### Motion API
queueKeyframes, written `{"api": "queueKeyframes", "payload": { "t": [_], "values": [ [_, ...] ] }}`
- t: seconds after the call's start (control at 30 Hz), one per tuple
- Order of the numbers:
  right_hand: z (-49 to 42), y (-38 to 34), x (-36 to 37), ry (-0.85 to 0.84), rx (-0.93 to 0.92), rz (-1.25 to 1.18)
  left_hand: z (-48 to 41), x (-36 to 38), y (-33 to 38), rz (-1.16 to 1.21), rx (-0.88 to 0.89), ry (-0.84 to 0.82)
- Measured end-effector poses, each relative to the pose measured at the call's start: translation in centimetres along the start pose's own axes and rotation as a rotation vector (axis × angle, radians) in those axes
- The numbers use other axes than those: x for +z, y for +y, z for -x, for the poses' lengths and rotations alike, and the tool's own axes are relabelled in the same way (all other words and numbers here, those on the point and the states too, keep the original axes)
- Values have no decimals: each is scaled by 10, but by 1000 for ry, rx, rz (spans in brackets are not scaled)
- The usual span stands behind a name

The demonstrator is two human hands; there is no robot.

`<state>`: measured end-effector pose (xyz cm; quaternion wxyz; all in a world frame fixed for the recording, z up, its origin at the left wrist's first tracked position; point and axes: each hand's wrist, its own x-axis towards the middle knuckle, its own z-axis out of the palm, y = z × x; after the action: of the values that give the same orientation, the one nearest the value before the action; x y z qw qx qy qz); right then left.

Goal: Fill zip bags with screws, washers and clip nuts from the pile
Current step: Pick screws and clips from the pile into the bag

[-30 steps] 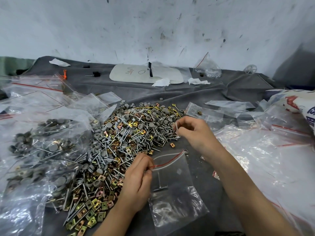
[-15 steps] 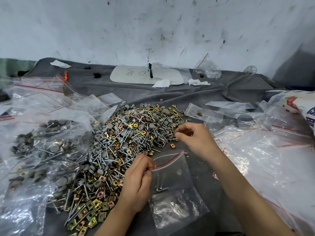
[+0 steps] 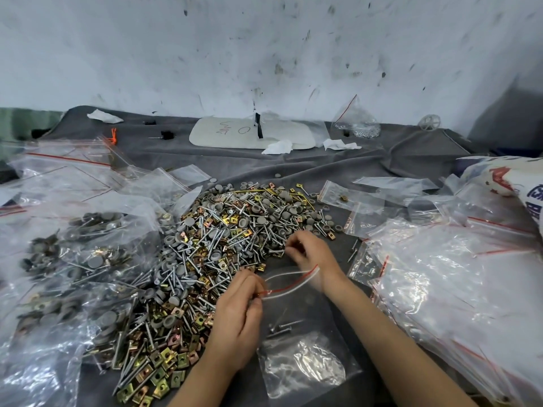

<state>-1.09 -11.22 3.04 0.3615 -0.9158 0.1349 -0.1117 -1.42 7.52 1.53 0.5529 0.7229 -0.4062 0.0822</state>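
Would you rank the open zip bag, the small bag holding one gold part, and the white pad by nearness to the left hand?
1. Open zip bag: in the left hand.
2. Small bag: beyond pile, right.
3. White pad: far back.

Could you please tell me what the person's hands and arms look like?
The left hand and right hand are bare: no gloves, rings or watch visible. The left forearm and right forearm are bare too, with no sleeve in view.

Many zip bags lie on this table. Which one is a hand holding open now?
The small bag directly before the person, whose red-striped mouth the left hand pinches; it gapes and holds few screws. The other bags lie untouched.
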Motion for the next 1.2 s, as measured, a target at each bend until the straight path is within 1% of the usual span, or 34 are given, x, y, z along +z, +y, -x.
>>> {"api": "queueKeyframes", "payload": {
  "t": [0.07, 0.13, 0.2, 0.3, 0.4, 0.43, 0.5, 0.57, 0.63, 0.7, 0.73, 0.87, 0.93, 1.07, 1.2],
  "values": [
    [4, -12, -20, 19, 25, -156, -1, -2, -1, -18, 8, -3],
    [11, -26, -44, 7, -27, -200, -2, -2, -1, -23, 15, -10],
    [19, -42, -68, -43, -133, -105, -2, 0, -1, -27, 25, -20],
    [27, -67, -88, -180, -266, 85, -2, 1, -2, -39, 44, -24],
    [32, -81, -84, -330, -309, 317, -1, 2, -3, -48, 44, -16],
    [33, -81, -80, -371, -307, 360, 0, 3, -3, -41, 38, -14],
    [35, -78, -73, -406, -313, 347, 1, 5, -2, -31, 26, -13],
    [32, -70, -71, -346, -289, 217, 1, 5, -2, -32, 20, -15],
    [24, -60, -72, -176, -205, 79, 1, 4, -3, -26, 11, -16],
    [13, -43, -67, -24, -82, 45, 1, 2, -4, -20, 2, -10],
    [7, -35, -62, 2, -23, 70, 1, 2, -4, -17, 0, -5],
    [-9, -7, -30, -60, 111, 115, 1, 2, -3, -3, 8, 9],
    [-13, 2, -15, -39, 146, 131, 1, 4, -3, 4, 11, 10],
    [-18, 10, 5, 87, 135, 131, 1, 4, -4, -1, 20, 8],
    [-21, 10, 11, 127, 93, 140, -1, 1, -6, -10, 29, 15]
  ]
}}
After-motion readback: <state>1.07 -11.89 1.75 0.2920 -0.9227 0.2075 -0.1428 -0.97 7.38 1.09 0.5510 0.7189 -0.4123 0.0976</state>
